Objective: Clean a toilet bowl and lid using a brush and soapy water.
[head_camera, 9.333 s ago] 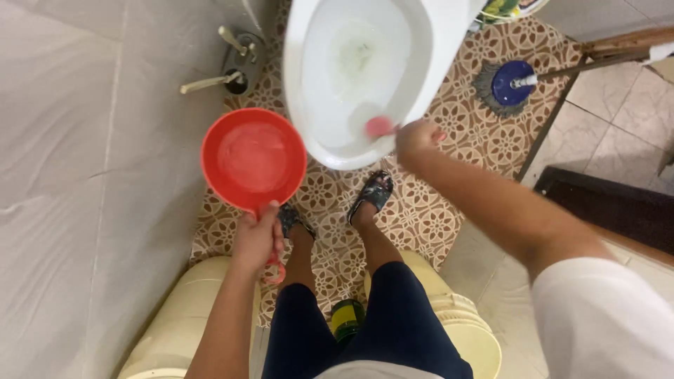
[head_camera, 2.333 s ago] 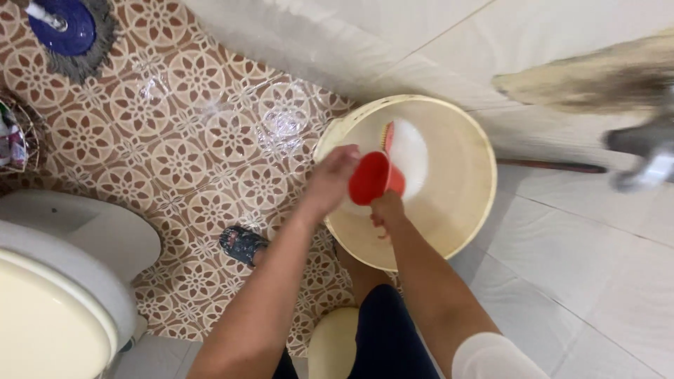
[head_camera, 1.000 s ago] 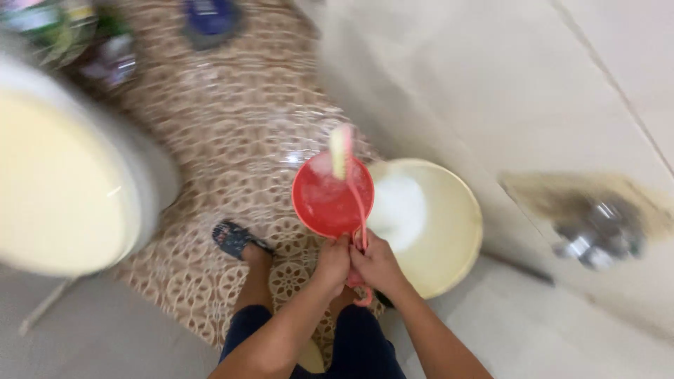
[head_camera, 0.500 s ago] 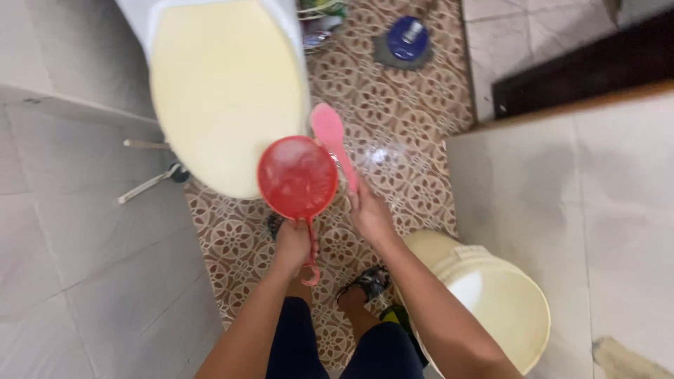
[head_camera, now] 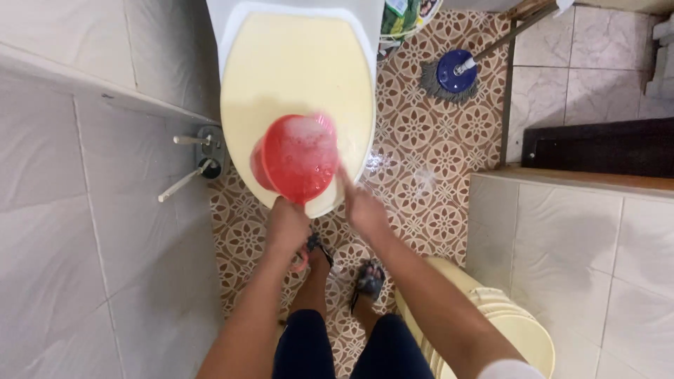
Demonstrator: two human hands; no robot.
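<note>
One closed grip [head_camera: 286, 226] on red dipper [head_camera: 298, 158]

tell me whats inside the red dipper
Foamy water fills the red dipper, held tilted over the closed toilet lid by the left hand. Its bottom is hidden by foam.

Both bare arms reached forward and down, nearly parallel; the left hand [head_camera: 286, 226] was curled in a fist, knuckles up; the right hand [head_camera: 362, 208] lay just beside it, fingers extended forward.
</note>
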